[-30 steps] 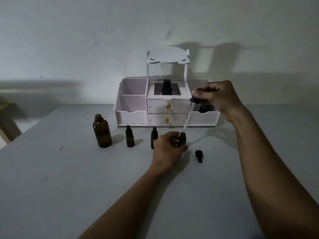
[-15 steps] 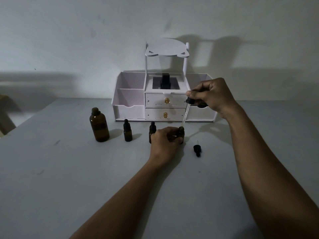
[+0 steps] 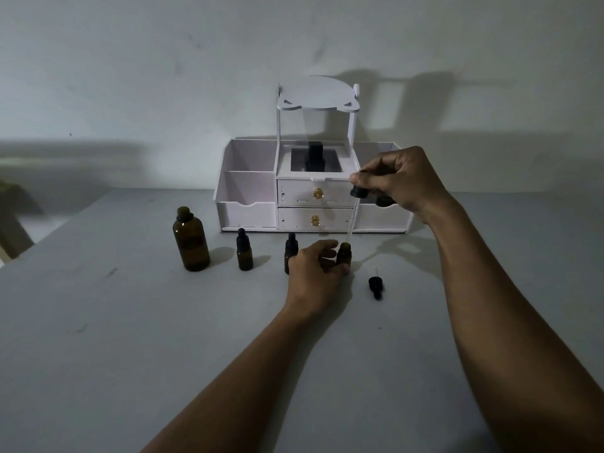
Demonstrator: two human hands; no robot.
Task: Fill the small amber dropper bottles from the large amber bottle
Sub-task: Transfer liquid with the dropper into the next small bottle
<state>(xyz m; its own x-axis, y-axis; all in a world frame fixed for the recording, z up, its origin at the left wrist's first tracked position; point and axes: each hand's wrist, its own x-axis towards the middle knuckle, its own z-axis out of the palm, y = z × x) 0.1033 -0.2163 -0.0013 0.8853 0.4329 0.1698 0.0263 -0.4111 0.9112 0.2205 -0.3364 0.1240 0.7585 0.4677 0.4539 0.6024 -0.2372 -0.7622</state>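
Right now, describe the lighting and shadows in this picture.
Head view: dim, grainy; hard shadows of the organizer fall rightward on the wall; the glass pipette in the right hand nearly vanishes; the left hand's small bottle looks nearly black.

Amber large bottle [image 3: 191, 243] at nine o'clock, amber small bottles [image 3: 244, 256] with black caps, black-topped clear dropper [image 3: 358, 192], white organiser [image 3: 243, 214] with gold knobs [image 3: 317, 192] at twelve o'clock, plain grey table [image 3: 130, 354].

Right hand [image 3: 400, 183] holds dropper [image 3: 352, 217] over left-held bottle [image 3: 344, 253].
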